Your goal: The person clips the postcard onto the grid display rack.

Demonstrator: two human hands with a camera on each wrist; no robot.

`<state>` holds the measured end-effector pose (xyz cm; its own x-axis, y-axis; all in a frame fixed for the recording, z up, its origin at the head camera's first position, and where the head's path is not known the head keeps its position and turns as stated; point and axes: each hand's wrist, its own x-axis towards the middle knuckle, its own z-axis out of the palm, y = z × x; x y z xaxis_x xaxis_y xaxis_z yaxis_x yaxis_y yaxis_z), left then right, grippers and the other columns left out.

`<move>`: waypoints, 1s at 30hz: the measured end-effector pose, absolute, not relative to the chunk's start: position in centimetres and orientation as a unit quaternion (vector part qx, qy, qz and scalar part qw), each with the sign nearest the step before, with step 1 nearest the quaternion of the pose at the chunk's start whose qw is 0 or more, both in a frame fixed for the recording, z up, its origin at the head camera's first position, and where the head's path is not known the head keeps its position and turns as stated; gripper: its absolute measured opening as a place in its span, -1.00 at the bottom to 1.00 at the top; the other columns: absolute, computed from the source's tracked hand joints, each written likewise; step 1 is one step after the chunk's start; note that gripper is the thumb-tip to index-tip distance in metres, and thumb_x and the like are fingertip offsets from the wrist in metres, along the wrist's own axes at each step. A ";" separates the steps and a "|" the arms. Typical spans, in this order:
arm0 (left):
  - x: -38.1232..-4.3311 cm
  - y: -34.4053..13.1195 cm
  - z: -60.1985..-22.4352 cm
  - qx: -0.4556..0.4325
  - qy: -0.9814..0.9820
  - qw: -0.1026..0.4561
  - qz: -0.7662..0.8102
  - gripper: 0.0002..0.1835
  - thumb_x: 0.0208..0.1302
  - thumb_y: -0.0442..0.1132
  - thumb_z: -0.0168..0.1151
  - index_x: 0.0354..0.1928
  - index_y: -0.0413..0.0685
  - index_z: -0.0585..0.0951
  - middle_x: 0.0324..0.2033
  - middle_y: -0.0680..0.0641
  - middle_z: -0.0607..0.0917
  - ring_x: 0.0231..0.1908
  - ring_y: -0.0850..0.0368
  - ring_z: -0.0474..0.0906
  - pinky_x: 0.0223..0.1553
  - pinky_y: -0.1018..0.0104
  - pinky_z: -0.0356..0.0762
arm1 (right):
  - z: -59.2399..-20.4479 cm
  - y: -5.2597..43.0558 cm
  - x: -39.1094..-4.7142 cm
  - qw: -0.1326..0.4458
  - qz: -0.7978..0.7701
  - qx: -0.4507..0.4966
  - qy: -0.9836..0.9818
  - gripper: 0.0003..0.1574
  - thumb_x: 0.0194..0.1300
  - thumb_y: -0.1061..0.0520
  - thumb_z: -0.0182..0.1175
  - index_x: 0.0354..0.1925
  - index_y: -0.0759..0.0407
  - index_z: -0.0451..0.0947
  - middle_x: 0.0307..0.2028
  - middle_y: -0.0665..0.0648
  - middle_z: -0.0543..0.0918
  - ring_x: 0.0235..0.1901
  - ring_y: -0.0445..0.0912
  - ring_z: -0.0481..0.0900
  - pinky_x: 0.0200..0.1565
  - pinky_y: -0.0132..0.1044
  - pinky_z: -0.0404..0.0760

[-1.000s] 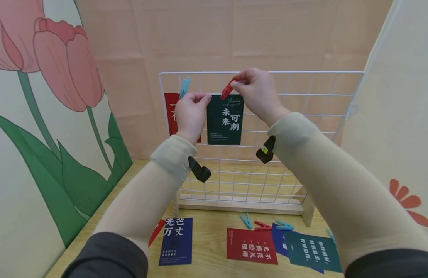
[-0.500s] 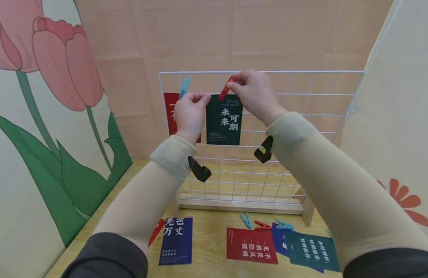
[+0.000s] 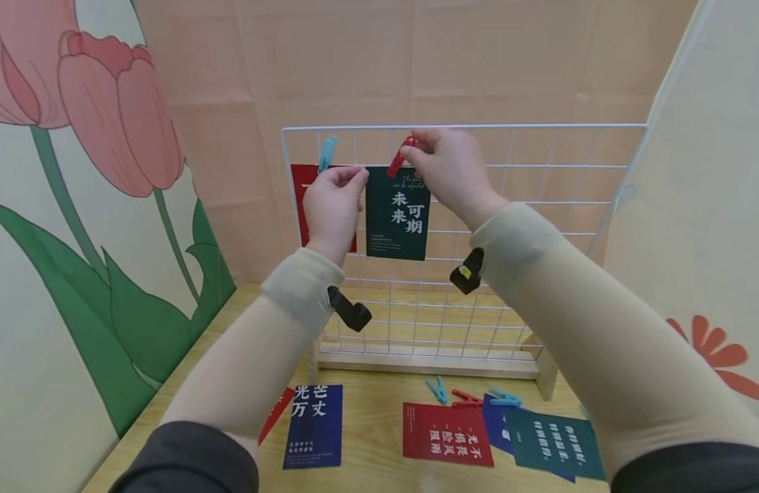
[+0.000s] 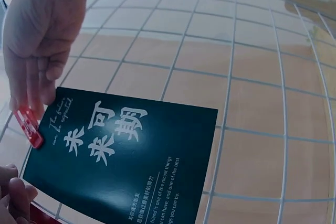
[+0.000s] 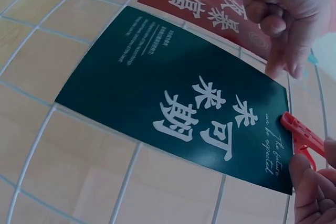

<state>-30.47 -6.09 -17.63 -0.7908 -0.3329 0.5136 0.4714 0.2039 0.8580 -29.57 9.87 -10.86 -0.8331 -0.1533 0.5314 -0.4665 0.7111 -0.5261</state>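
Note:
A dark green card with white lettering hangs against the white wire grid. At its top edge sits a red clothespin, its nose over the card in the right wrist view. My right hand pinches the clothespin's handles between thumb and fingers. Beside the card's top left corner is my left hand, thumb and forefinger extended close together; in the right wrist view these fingertips look just off the card's edge. Behind the left hand, a red card hangs from a blue clothespin.
On the wooden table lie a blue card, a red card and a green card overlapping another blue one. Loose clothespins, one blue and one red among them, lie before the grid's wooden base.
My left hand has drawn slightly left and down, off the green card's corner. My right hand has come slightly down and left with the red clothespin; the card stays on the grid.

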 end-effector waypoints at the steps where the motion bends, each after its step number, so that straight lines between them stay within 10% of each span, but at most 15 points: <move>1: -30.4 -6.1 -17.7 -0.053 -0.707 0.320 -0.629 -0.70 0.28 0.02 0.25 -0.05 0.06 0.65 -0.20 0.13 0.68 -0.35 0.15 0.58 -0.26 0.36 0.58 | -11.0 9.9 -29.5 0.235 0.336 0.174 -0.895 -0.42 0.44 -0.11 0.03 0.34 0.03 0.36 0.06 0.05 0.63 -0.24 -0.11 0.57 -0.13 -0.38 0.57; 13: -29.5 -6.1 -19.4 -0.102 -0.700 0.352 -0.613 -0.66 0.28 0.01 0.26 -0.02 -0.01 0.59 -0.18 0.07 0.65 -0.20 0.21 0.53 -0.14 0.36 0.54 | -12.7 11.4 -28.7 0.307 0.358 0.196 -0.860 -0.51 0.42 -0.04 0.09 0.22 0.14 0.48 0.01 0.11 0.63 -0.07 -0.12 0.57 0.02 -0.31 0.54; 30: -29.0 -6.5 -23.1 -0.109 -0.710 0.317 -0.620 -0.66 0.25 -0.01 0.30 -0.02 0.00 0.60 -0.19 0.07 0.65 -0.19 0.16 0.54 -0.16 0.31 0.58 | -18.0 15.2 -28.0 0.390 0.360 0.221 -0.818 -0.59 0.39 0.02 0.15 0.07 0.24 0.58 -0.20 0.16 0.68 -0.29 -0.11 0.55 -0.25 -0.53 0.45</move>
<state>-29.01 -6.48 -23.11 -0.7752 -0.2385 0.5850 0.5475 0.2085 0.8104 -28.00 15.20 -18.05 -0.5979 -0.0801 0.7975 -0.6419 0.6438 -0.4166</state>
